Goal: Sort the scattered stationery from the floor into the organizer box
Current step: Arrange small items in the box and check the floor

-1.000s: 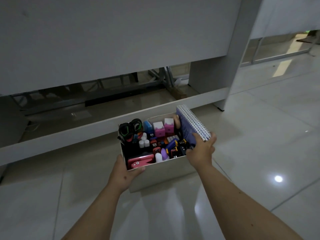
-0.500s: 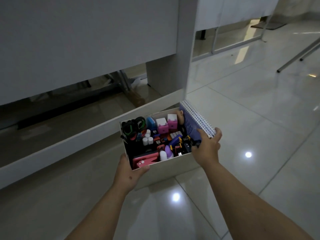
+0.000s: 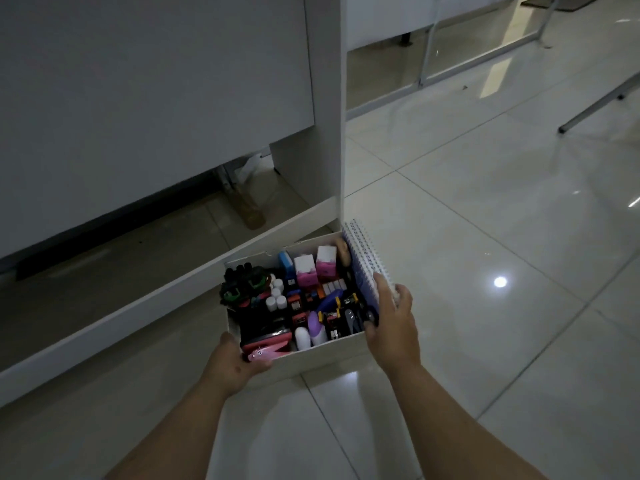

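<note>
1. We hold the white organizer box point(image 3: 322, 356) above the tiled floor point(image 3: 485, 237), packed with stationery.
2. Our right hand point(image 3: 393, 323) grips its right wall and the spiral notebook point(image 3: 363, 268) standing there.
3. Our left hand point(image 3: 235, 363) clasps the near-left corner, thumb beside a pink stapler point(image 3: 268, 351).

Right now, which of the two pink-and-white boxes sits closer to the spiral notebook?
The right pink-and-white box, beside the spiral notebook; the left one sits farther away, next to the blue item.

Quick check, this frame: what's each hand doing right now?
Left hand: grips the near left corner of the organizer box.
Right hand: grips the box's right side, fingers also on the spiral notebook.
</note>
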A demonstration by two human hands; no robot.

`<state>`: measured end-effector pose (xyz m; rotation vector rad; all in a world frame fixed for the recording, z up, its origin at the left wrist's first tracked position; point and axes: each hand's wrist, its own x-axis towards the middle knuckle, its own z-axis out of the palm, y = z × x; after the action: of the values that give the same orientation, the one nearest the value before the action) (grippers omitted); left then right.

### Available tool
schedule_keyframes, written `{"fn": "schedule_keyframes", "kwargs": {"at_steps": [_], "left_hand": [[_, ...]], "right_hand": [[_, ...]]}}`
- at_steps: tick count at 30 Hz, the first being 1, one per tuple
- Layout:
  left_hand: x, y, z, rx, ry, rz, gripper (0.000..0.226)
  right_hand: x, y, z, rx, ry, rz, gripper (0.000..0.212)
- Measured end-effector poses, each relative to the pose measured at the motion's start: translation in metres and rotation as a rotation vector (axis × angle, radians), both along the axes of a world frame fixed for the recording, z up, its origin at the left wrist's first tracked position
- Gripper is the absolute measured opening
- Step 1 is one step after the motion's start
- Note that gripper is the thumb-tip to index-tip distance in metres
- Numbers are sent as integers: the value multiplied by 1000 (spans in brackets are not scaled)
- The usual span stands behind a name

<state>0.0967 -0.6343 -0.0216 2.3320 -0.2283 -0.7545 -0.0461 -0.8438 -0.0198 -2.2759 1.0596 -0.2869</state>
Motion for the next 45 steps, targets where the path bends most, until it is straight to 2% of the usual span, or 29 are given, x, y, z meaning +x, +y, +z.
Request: {"fn": "schedule_keyframes", "kwargs": {"at_steps": [4,6,9,12,16,21,24,27,29,35,41,45], "left_hand": [[-8,-3,10,93,6,10,66],[-13,-1,17,123,9,12,66],[-19,4,29,60,42,5,64],[-13,10,33,-35,91,0,71],[-8,15,33,-39,88,-27,77],[-19,4,41,-2,26,-26,79],[-28,-3,36,-9,-15,52,73],[-39,-11,31,-59,-6,182,71],[-41,-13,31,-96,12,197,71],[-36,-14,35,-109,17,191,65],[-42,-23,35,-146,63,172,73],[-47,-42,33,-207,92,147,73]], "right_hand": [[3,-11,8,93,140,50,86],[5,-13,12,134,192,67,87],[9,-13,16,211,204,53,85],[11,-15,20,251,177,52,81],[22,-14,29,171,243,29,73],[27,-16,32,236,225,46,76],[13,-25,23,175,275,118,81],[4,-37,14,240,207,207,86],[6,-45,14,232,208,239,87],[14,-50,21,247,227,229,82],[7,-63,13,153,222,183,74],[-4,-79,10,134,228,119,77]]}}
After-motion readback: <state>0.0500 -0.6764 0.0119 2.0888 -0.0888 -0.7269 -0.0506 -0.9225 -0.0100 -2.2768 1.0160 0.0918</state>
